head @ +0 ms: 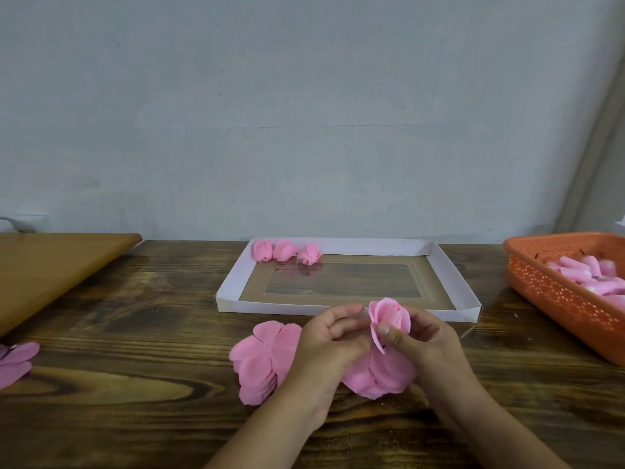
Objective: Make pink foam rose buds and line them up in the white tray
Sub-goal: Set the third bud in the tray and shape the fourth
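We see the wooden tabletop (135, 333) filling the lower half of the frame. At centre lies the white tray (233, 275), holding three finished rose buds (285, 251) in a row along its upper left corner. At the right edge an orange basket (558, 299) holds pink foam pieces (their exact form is unclear). A brown board (50, 265) lies at the left. Flat pink petals (263, 357) are stacked at lower centre, partly hidden by our wrists; more petals (17, 362) sit at far left. Just below the tray's near wall, our left hand (328, 340) and right hand (426, 336), fingers curled, pinch the rose bud in progress (390, 316), upright, tip towards the top of the frame.
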### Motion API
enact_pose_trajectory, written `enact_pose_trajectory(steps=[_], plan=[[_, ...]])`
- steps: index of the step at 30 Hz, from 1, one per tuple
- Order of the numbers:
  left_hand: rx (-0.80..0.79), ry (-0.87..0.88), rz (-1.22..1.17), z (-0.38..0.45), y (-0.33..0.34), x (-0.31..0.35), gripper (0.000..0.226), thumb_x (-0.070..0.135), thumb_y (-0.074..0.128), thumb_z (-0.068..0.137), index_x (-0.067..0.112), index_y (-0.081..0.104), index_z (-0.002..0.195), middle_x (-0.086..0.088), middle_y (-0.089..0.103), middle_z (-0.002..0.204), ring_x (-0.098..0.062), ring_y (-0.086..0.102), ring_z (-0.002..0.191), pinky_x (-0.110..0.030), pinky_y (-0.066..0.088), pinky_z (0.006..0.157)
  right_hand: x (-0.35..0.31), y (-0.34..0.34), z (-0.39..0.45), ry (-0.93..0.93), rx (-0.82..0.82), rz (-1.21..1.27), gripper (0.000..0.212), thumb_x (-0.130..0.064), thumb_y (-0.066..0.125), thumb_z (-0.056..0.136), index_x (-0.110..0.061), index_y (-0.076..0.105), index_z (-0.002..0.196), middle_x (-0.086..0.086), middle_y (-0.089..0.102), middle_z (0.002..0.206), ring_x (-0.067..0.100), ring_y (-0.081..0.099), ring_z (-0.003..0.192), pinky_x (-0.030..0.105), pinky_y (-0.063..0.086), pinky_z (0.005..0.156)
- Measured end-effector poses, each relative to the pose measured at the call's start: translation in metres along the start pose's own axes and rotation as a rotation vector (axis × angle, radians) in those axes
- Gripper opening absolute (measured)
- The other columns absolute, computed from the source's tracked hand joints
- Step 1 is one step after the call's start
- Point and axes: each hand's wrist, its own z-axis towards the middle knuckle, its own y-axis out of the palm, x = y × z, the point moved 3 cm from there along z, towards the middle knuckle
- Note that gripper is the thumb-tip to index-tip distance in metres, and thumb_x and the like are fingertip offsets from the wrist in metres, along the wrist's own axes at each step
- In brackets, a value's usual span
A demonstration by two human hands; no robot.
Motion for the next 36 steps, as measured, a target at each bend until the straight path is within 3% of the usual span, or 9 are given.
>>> enact_pose_trajectory(steps=[3,6,10,16,23,26,29,33,36], plan=[[0.003,0.052,0.046,-0.002,0.001,0.003,0.037,-0.008,0.074,0.085,0.012,0.069,0.116,-0.004,0.079,0.106,-0.018,0.075,0.102,-0.027,0.06,0.082,0.002,0.0,0.001,0.034,-0.038,0.055,0.031,-0.024,0.083,0.071,-0.013,0.078,0.099,0.018,0.076,0.099,0.03,0.075,0.089,0.03,0.059,0.072],[-0.004,0.099,0.124,-0.004,0.001,0.007,0.036,-0.007,0.074,0.085,0.015,0.073,0.114,-0.007,0.078,0.107,-0.023,0.073,0.105,-0.034,0.061,0.088,0.004,0.0,0.002,0.08,-0.098,0.08,0.034,-0.025,0.087,0.076,-0.012,0.077,0.105,0.02,0.075,0.105,0.034,0.073,0.095,0.034,0.059,0.077],[-0.079,0.137,0.235,-0.006,0.003,0.011,0.029,0.014,0.08,0.087,0.026,0.078,0.113,-0.005,0.077,0.109,-0.028,0.069,0.11,-0.045,0.059,0.095,0.005,-0.001,0.003,0.13,-0.162,0.101,0.051,-0.038,0.089,0.07,-0.014,0.075,0.112,0.02,0.074,0.112,0.035,0.072,0.101,0.037,0.058,0.082],[-0.116,0.199,0.32,-0.008,0.006,0.016,0.022,0.031,0.077,0.089,0.037,0.077,0.11,-0.003,0.076,0.105,-0.031,0.066,0.106,-0.046,0.058,0.092,0.005,0.0,0.004,0.127,-0.205,0.149,0.051,-0.039,0.087,0.075,-0.012,0.074,0.116,0.019,0.073,0.114,0.031,0.073,0.101,0.033,0.058,0.081],[-0.076,0.258,0.339,-0.007,0.003,0.017,0.018,0.029,0.075,0.092,0.04,0.077,0.106,0.006,0.078,0.1,-0.011,0.07,0.095,-0.028,0.058,0.085,0.003,0.003,0.002,0.116,-0.231,0.156,0.039,-0.036,0.075,0.087,-0.006,0.075,0.113,0.02,0.074,0.112,0.03,0.073,0.101,0.031,0.058,0.081],[-0.049,0.256,0.331,-0.006,0.001,0.015,0.019,0.023,0.075,0.093,0.038,0.077,0.105,0.006,0.078,0.099,-0.014,0.071,0.096,-0.031,0.059,0.086,0.003,0.003,0.002,0.125,-0.245,0.153,0.045,-0.038,0.069,0.091,0.003,0.072,0.11,0.027,0.072,0.107,0.035,0.072,0.095,0.034,0.058,0.076],[0.0,0.255,0.336,-0.004,-0.001,0.013,0.027,0.018,0.077,0.09,0.039,0.076,0.107,0.005,0.076,0.103,-0.015,0.07,0.099,-0.032,0.059,0.089,0.006,0.0,0.004,0.132,-0.213,0.136,0.041,-0.033,0.069,0.085,0.001,0.073,0.108,0.028,0.071,0.111,0.04,0.068,0.105,0.038,0.057,0.085],[-0.001,0.495,0.631,-0.006,-0.003,0.021,0.049,0.009,0.074,0.091,0.047,0.067,0.12,0.019,0.06,0.119,-0.003,0.064,0.102,-0.017,0.054,0.086,0.007,0.0,0.003,0.121,-0.227,0.151,0.033,-0.026,0.066,0.087,0.0,0.074,0.106,0.026,0.072,0.108,0.034,0.071,0.097,0.036,0.057,0.081],[-0.075,0.591,0.781,-0.009,-0.002,0.023,0.033,0.012,0.073,0.092,0.038,0.076,0.113,0.029,0.05,0.124,0.0,0.055,0.118,-0.013,0.05,0.086,0.007,0.001,0.003,0.108,-0.241,0.171,0.033,-0.022,0.063,0.088,0.002,0.073,0.109,0.03,0.07,0.109,0.037,0.07,0.099,0.039,0.058,0.083]])
